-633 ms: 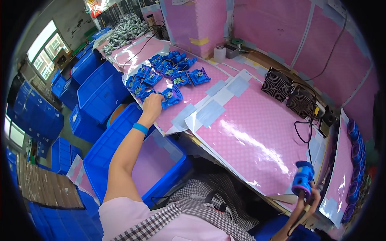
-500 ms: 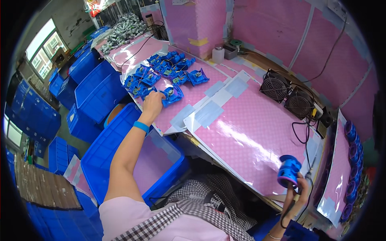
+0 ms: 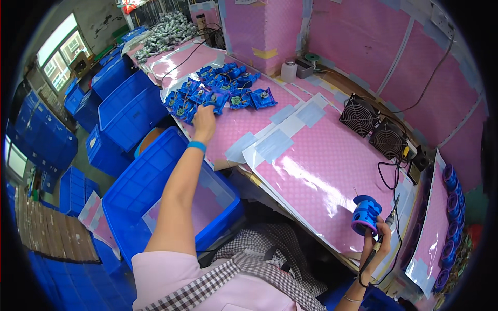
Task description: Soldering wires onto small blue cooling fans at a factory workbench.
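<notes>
At the far left of the table, my left hand is closed on a blue housing with a circuit board, at the near side of a cluster of similar blue housings with wires and green boards. At the lower right, my right hand grips a blue cylindrical housing with a purple lower rim and a flanged top, held above the table. A slim corded tool, like a soldering iron, lies along the same hand. Its tip is hard to make out.
Two black fans with cables stand on the pink-covered table. A white bottle and a solder spool are at the back. More blue-purple housings line the far right. A blue bin sits below my left arm.
My left hand has moved farther away, carrying the blue housing toward the cluster. My right hand has shifted slightly left and up with the cylindrical housing, and the slim tool shows more plainly.
</notes>
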